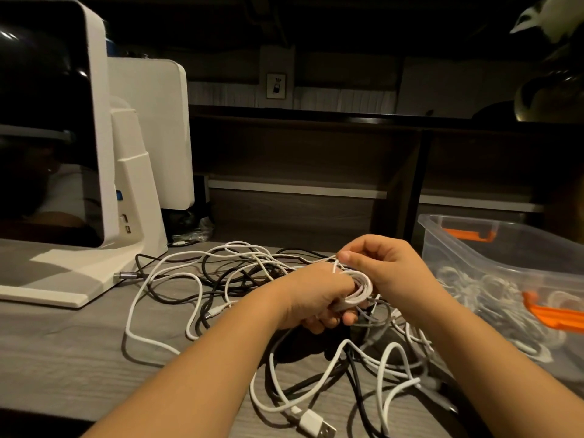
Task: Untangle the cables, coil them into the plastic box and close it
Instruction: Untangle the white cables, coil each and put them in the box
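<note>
Tangled cables (240, 279) beside open plastic box (474, 248)

body: 2 bare forearms, entering from 6 o'clock | left hand (319, 298): bare, no glove, no ring seen | right hand (384, 267): bare | sleeves: none in view
</note>
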Available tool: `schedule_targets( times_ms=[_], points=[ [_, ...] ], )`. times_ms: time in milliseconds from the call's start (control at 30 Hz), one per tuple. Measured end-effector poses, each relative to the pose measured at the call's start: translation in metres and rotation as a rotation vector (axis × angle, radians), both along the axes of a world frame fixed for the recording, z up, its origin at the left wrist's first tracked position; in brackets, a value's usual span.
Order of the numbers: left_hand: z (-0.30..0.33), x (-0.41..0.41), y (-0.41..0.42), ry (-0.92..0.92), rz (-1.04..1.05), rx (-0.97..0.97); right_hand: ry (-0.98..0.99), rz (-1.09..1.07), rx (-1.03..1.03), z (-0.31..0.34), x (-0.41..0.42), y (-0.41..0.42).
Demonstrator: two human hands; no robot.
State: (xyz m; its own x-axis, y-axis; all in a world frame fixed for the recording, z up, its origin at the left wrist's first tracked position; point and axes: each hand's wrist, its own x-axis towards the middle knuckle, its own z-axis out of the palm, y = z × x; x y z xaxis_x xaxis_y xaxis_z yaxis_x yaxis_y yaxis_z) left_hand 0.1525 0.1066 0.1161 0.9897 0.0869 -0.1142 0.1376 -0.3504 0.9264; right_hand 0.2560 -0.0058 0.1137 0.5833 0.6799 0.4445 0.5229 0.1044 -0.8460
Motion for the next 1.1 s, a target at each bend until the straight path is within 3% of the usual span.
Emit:
schedule_targets(
  times_ms=[133, 233, 367, 500, 600, 633, 767, 833, 967, 1100],
  points=[
    [0.0, 0.0, 0.003, -0.12, 0.035, -0.084, -0.094, -0.1, -0.092, -0.004, 0.009, -0.002],
    [-0.001, 0.005, 0.007, -0.215, 0.216, -0.083, -0.315, -0.205, -0.237, -0.007, 0.011, -0.001],
    [-0.004, 0.014, 0.011, -0.281, 0.42, -0.136, -0.482, -0.18, -0.383, -0.008, 0.01, 0.002],
    [0.0, 0.016, 0.009, -0.376, 0.555, -0.446, -0.589, -0.101, -0.529, -0.009, 0.008, 0.004],
    [0.005, 0.013, 0.016, -0.418, 0.655, -0.68, -0.622, -0.107, -0.472, -0.007, 0.002, 0.004],
    [0.006, 0.013, 0.018, -0.413, 0.673, -0.636, -0.656, -0.125, -0.451, -0.006, 0.0, 0.004],
    [0.0, 0.015, 0.021, -0.405, 0.686, 0.011, -0.801, -0.192, -0.416, -0.001, -0.01, 0.001],
    [-0.004, 0.017, 0.024, -0.408, 0.671, 0.22, -0.903, -0.205, -0.426, -0.001, -0.017, 0.0],
    [-0.008, 0.016, 0.024, -0.323, 0.573, 0.462, -0.987, -0.074, -0.392, -0.001, -0.022, 0.001],
    [-0.009, 0.013, 0.021, -0.271, 0.387, 0.57, -1.042, -0.006, -0.315, -0.001, -0.01, -0.002]
  ],
)
